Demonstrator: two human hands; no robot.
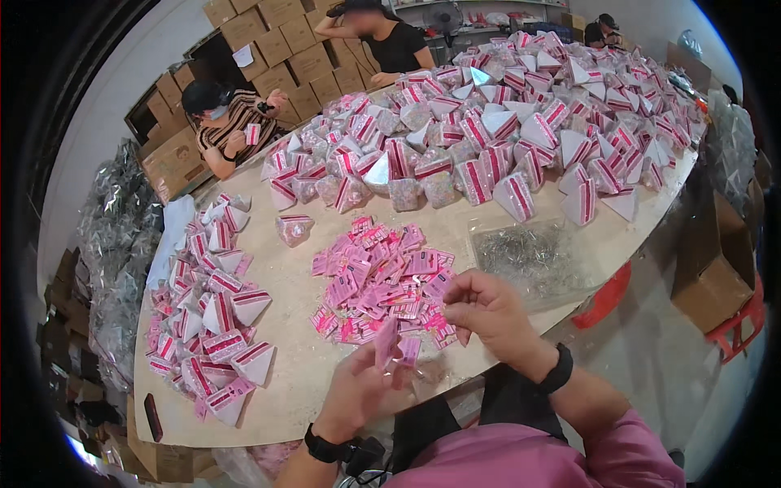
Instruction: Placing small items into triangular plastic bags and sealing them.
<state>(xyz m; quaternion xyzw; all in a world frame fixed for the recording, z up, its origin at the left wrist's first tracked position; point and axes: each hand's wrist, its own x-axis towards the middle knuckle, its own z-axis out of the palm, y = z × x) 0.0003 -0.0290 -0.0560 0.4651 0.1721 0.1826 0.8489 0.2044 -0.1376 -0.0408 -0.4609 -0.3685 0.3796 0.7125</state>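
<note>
My left hand (pixel 356 394), at the table's near edge, grips a pink card (pixel 386 345). Clear plastic and another bit of pink hang below the card, partly behind my fingers. To the right and slightly higher, my right hand (pixel 493 319) is closed in a pinch; anything between its fingertips is too small to make out. Just beyond both hands lies a loose heap of small pink printed cards (pixel 376 281). A shallow clear tray (pixel 569 286) holding many thin metal pins (pixel 521 248) sits beside the heap, past my right hand.
Wedge-shaped pink-and-white packets (pixel 488 130) form a large pile across the far table. More packets (pixel 218 313) lie at left, near a dark flat object (pixel 153 417). Two people work at far left, another far back. Red stools and an open carton (pixel 712 260) stand at right.
</note>
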